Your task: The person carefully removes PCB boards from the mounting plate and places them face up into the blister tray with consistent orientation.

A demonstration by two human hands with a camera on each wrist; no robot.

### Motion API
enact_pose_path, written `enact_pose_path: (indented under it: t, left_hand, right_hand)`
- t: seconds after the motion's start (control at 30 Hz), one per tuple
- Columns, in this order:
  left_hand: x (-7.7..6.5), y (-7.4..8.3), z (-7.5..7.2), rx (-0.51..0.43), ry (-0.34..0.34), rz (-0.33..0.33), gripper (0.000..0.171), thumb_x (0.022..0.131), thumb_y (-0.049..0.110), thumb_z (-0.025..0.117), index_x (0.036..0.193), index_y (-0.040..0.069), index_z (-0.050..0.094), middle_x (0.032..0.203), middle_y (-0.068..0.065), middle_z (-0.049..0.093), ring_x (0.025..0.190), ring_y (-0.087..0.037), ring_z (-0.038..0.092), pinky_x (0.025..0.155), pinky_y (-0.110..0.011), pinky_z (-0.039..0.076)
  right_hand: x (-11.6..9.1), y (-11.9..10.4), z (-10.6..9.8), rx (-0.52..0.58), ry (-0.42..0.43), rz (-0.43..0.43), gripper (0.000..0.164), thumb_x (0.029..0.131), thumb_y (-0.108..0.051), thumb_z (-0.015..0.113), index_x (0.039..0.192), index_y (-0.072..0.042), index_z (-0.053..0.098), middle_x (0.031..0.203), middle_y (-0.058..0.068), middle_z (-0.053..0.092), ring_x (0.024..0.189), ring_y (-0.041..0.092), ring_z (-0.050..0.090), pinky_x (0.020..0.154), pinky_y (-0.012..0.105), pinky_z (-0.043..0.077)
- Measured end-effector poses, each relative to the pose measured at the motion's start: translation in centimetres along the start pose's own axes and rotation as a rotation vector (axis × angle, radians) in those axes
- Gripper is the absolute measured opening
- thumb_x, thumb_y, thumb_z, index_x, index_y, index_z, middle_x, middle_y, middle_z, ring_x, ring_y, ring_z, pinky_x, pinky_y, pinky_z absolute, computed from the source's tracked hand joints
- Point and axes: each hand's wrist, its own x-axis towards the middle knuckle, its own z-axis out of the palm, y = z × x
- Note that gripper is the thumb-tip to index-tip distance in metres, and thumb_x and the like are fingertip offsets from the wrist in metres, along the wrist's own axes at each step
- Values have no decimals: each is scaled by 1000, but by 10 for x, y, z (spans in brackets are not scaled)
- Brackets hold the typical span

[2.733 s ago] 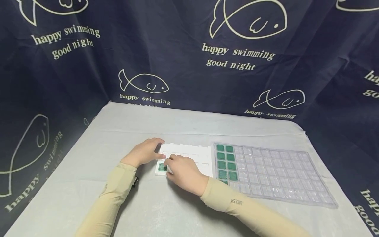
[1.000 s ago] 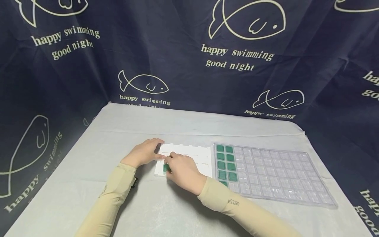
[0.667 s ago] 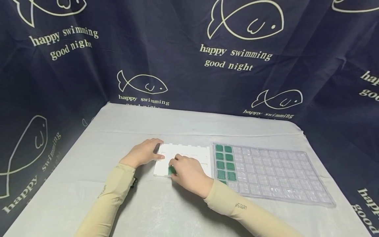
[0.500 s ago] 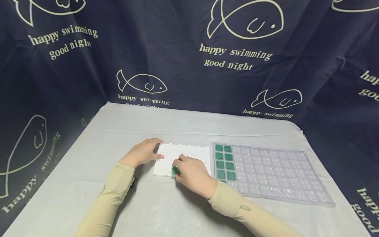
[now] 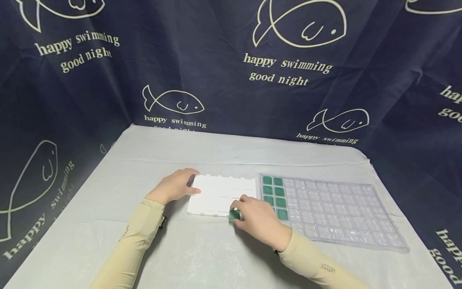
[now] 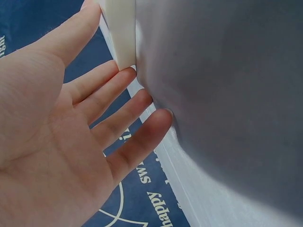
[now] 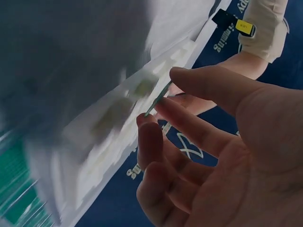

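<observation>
In the head view a flat white plate [image 5: 209,202] with shallow recesses and a notched edge lies on the table. My left hand [image 5: 173,186] rests at its left side, thumb and fingers spread. The left wrist view shows relaxed, nearly straight fingertips against the corner of the plate's pale edge [image 6: 122,35]. My right hand [image 5: 263,220] pinches a small square green circuit board [image 5: 233,216] by its edges, at the plate's near right edge. Seen edge-on in the right wrist view, the thin board [image 7: 157,100] sits between thumb and fingertips.
Right of the plate stands a clear compartment tray [image 5: 346,212], with several green boards [image 5: 279,191] in its two leftmost columns. My right hand partly covers its near left corner. A dark blue printed curtain [image 5: 231,100] hangs behind the white-covered table [image 5: 162,249].
My right hand has picked the green board out of the plate's near left recess and carried it right and toward me along the near edge. My left hand stays in place.
</observation>
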Motion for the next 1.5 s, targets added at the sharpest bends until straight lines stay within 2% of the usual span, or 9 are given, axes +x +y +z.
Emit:
enact_pose_path:
  t: [0.2,0.43,0.77,0.9,1.13,1.5]
  left_hand:
    - [1,-1,-1,2,3,4,70,94,40,73,149,6,48,154,-19,50,144,-41,45,116,-60,40]
    - [1,-1,0,-5,7,6,71,93,40,73,149,5,47,154,-19,50,144,-42,45,118,-60,38]
    - [1,-2,1,-14,6,1,70,93,40,73,149,6,47,154,-19,50,145,-41,44,118,-60,39]
    - [0,-1,1,-13,8,3,70,93,41,73,149,6,47,154,-19,50,145,-41,44,118,-60,38]
    - [-1,0,2,-12,0,4,72,93,41,73,149,5,47,154,-20,49,145,-42,43,118,-60,38]
    - [0,-3,2,-14,3,6,71,94,41,72,150,6,46,156,-20,48,146,-42,42,119,-61,37]
  right_hand:
    - [-16,17,-3,-2,3,71,28,79,-22,86,104,-18,73,85,-4,63,59,3,44,45,19,34]
    - [-37,35,-4,13,19,165,31,78,-21,88,104,-18,73,92,-5,66,69,4,54,50,19,41]
    - [-65,62,-5,16,43,249,32,77,-19,87,106,-20,73,100,-3,69,77,9,62,60,30,52]
    - [-76,70,-6,6,44,269,32,77,-19,87,106,-20,73,101,-2,70,82,12,66,64,33,56]
    - [-87,79,-7,-6,20,310,34,76,-21,88,107,-22,73,101,-2,70,77,8,61,59,31,53]
    - [-93,83,-4,15,7,300,30,79,-23,86,106,-23,74,105,-4,70,91,17,71,72,40,59]
